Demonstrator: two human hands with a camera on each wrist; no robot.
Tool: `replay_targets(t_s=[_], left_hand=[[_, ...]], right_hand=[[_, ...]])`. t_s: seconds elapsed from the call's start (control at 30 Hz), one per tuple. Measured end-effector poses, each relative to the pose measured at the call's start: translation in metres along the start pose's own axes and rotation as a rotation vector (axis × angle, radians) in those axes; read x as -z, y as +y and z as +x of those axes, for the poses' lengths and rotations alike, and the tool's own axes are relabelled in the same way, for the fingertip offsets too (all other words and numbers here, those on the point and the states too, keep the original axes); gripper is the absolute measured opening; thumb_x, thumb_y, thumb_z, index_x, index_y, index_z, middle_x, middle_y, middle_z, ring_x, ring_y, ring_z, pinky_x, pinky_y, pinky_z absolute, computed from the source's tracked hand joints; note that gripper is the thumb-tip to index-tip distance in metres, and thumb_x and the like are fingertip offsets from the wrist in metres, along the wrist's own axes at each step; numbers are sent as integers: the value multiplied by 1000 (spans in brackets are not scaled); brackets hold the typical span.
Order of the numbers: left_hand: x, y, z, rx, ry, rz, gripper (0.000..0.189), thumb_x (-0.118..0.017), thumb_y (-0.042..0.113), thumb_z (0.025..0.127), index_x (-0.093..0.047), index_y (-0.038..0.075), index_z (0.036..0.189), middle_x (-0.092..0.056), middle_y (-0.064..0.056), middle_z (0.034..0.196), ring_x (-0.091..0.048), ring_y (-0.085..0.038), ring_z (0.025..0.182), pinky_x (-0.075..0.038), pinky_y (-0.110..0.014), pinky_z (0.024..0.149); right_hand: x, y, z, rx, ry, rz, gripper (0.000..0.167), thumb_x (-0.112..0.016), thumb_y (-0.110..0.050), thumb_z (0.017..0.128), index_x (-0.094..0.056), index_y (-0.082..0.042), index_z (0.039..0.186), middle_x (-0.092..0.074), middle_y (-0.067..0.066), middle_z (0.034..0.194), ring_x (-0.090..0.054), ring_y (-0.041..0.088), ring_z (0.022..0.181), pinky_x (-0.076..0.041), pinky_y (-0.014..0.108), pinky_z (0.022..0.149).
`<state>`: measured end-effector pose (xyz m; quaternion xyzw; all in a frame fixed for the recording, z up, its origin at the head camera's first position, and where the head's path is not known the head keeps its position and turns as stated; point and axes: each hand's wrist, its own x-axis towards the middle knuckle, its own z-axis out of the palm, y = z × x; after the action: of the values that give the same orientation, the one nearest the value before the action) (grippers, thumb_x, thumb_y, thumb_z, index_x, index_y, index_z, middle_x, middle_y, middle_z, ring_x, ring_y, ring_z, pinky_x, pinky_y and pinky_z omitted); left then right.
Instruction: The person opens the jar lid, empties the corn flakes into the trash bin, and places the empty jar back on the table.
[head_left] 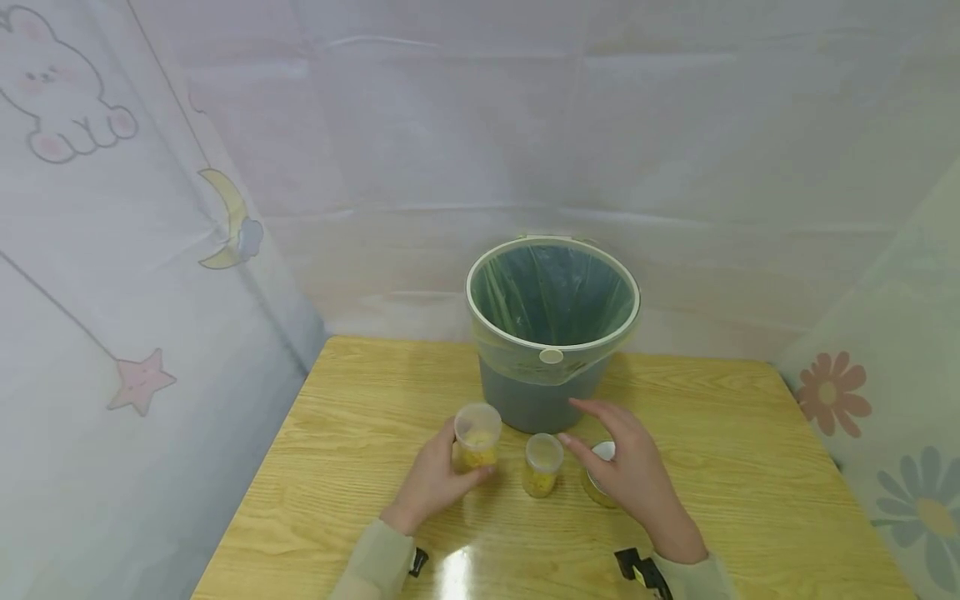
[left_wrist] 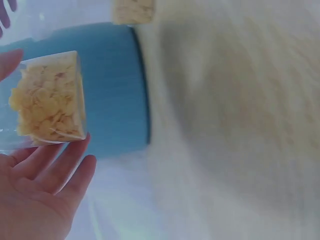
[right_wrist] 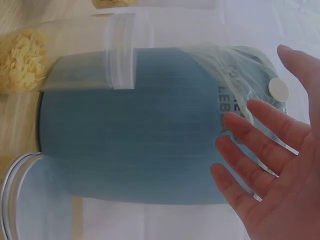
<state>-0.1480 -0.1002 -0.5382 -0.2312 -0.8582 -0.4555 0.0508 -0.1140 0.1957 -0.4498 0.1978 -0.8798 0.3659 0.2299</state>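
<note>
My left hand (head_left: 435, 482) grips a clear plastic jar (head_left: 477, 433) by its side, fingers behind and thumb across the front. Yellow flakes (left_wrist: 50, 102) fill its lower part in the left wrist view. A second, smaller clear jar (head_left: 543, 467) of flakes stands upright on the table, just left of my right hand (head_left: 637, 471). That hand is spread, its fingers extended and nothing held. Under it, partly hidden by the palm, stands a third jar (head_left: 597, 492); its silver lid (right_wrist: 37, 200) shows in the right wrist view.
Behind the jars stands a blue-grey bucket (head_left: 517, 400) with a cream rim, lined with a thin translucent bag (head_left: 551, 292). The wooden table (head_left: 360, 392) ends at cloth walls printed with a bear, moon, star and flowers.
</note>
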Motion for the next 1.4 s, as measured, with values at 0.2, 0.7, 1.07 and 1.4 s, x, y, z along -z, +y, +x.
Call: replay_targets(t_s=[0.2, 0.7, 1.07, 1.4], left_hand=[[4, 19, 5, -97, 55, -11, 72, -90, 30, 79, -51, 19, 138, -63, 8, 127, -60, -15, 118, -49, -47, 99], [1, 55, 24, -343, 171, -61, 67, -89, 37, 80, -58, 12, 134, -66, 4, 123, -64, -14, 109, -53, -36, 92], [-9, 73, 38, -472, 161, -73, 64, -86, 30, 81, -58, 12, 136, -65, 3, 123, -63, -12, 109, -51, -29, 94], [-21, 86, 40, -470, 185, -99, 70, -80, 16, 73, -52, 7, 137, -64, -2, 122, -63, -16, 109, -52, -31, 93]], right_hand=[[0, -11, 7, 36, -2, 14, 54, -86, -19, 82, -66, -9, 131, -65, 3, 130, -58, 29, 122, -44, 52, 99], [-13, -41, 25, 97, -48, 170, 72, -89, -28, 78, -58, -11, 141, -61, 1, 137, -54, 24, 126, -43, 48, 103], [-21, -54, 33, 14, 57, 249, 68, -94, -24, 71, -64, -12, 131, -66, -2, 122, -62, 19, 107, -50, 37, 88], [-30, -61, 35, -6, 185, 311, 59, -97, -20, 67, -70, -13, 120, -70, -2, 114, -64, 20, 101, -50, 33, 85]])
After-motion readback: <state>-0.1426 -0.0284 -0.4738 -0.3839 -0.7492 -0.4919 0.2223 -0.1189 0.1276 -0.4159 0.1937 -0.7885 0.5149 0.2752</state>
